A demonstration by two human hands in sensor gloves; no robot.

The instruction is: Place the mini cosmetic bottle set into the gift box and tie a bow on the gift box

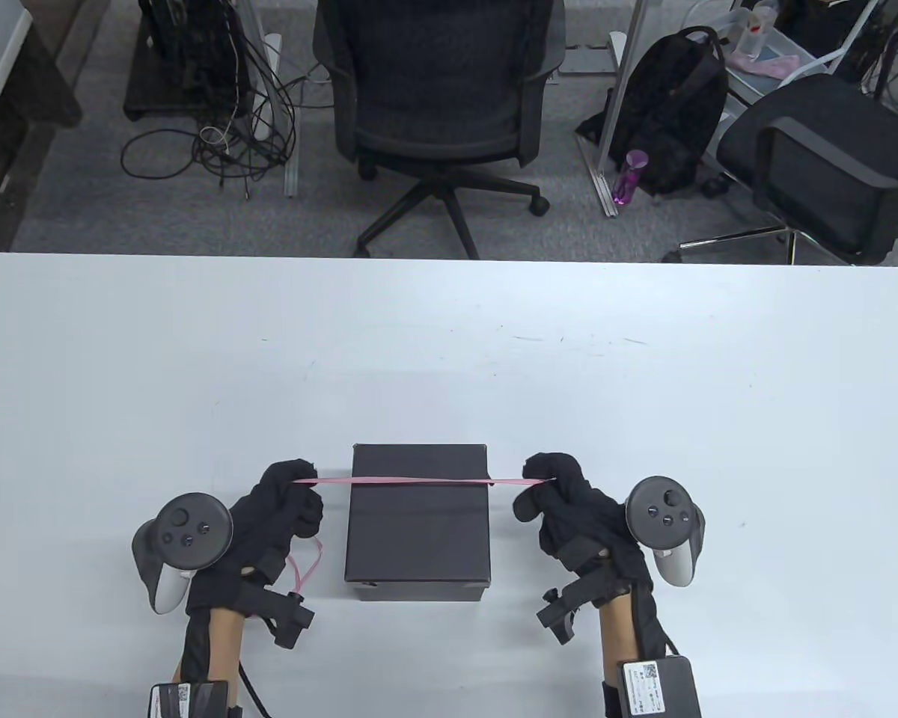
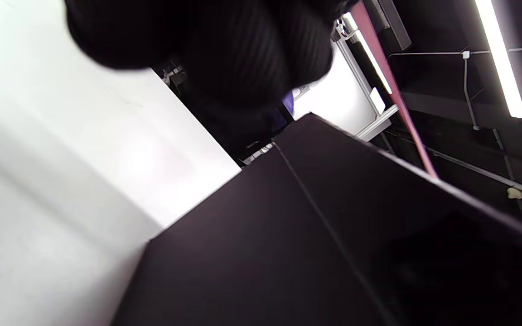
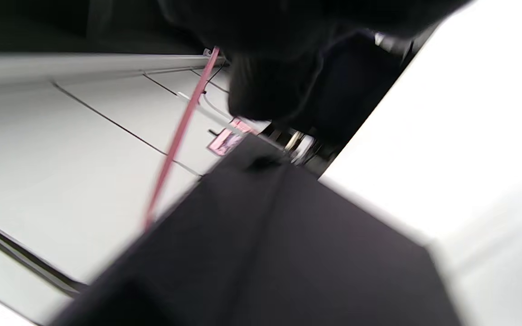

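Observation:
A black gift box (image 1: 417, 520) with its lid on sits near the table's front edge, between my hands. A thin pink ribbon (image 1: 417, 481) runs taut across its lid. My left hand (image 1: 292, 497) pinches the ribbon's left end beside the box, and a loose tail (image 1: 308, 562) hangs below that hand. My right hand (image 1: 550, 486) pinches the right end on the other side. In the left wrist view the box (image 2: 311, 244) fills the lower frame with the ribbon (image 2: 394, 90) stretching up to my fingers. In the right wrist view the box (image 3: 279, 253) and the ribbon (image 3: 177, 140) are blurred. No bottles are visible.
The white table (image 1: 449, 351) stretches wide behind and beside the box. Beyond its far edge stand two office chairs (image 1: 438, 97), a black backpack (image 1: 677, 112) and a purple bottle (image 1: 628, 176) on the floor.

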